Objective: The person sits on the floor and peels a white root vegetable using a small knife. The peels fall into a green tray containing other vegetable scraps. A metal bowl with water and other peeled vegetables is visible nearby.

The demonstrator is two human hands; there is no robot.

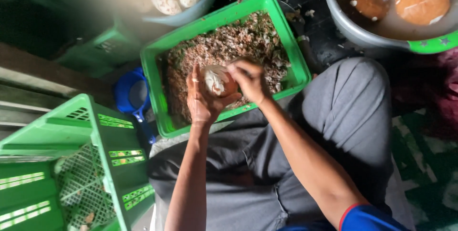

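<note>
Left hand (pixel 202 98) cups a round, partly peeled white-and-brown fruit (pixel 217 81) over the green tray (pixel 293 54) of brown peelings; right hand (pixel 250 82) fingers pinch its top edge. Good practice, by judgement: steady the fruit, strip thin pieces, let scraps fall inside the tray. No packages, labels or signs are visible.

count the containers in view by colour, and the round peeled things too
green plastic crates: 3 – one full of shavings, one empty slatted, one blurred behind
blue plastic scoop: 1
grey metal basin with green rim: 1
pale bowl, blurred: 1
brown round peeled pieces in the basin's water: 4 visible, some cut off
white one held by left hand and right hand: 1
total: 11
</note>
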